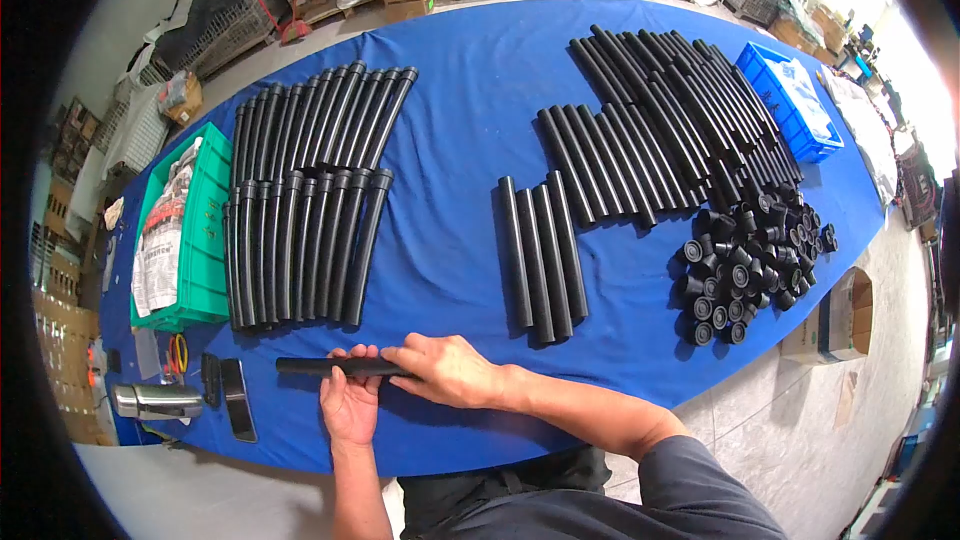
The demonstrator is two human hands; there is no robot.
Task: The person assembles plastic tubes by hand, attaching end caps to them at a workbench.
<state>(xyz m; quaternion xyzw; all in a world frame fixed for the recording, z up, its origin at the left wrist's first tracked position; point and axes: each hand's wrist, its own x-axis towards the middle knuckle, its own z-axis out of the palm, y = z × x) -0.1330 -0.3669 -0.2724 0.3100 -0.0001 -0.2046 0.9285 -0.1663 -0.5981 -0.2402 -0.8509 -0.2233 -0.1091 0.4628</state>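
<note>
A black tube [303,366] lies crosswise in front of me near the table's front edge. My left hand [350,402] has its palm turned up, with fingers and thumb around the middle of the tube. Over the tube's right end, my right hand [448,371] is closed, its fingers hiding that end. Left of the hands are a dark phone [239,400] and a silver metal tumbler [158,401]. Beyond them lie two rows of black tubes with collared ends [305,250]. A few plain black tubes [543,265] rest farther out, right of centre.
More plain tubes [650,130] are piled at the back right, beside a heap of black caps [740,280]. A blue crate [822,147] stands behind them. At left are a green crate [212,240] holding newspaper and orange-handled scissors [179,354]. Blue cloth [450,210] covers the table.
</note>
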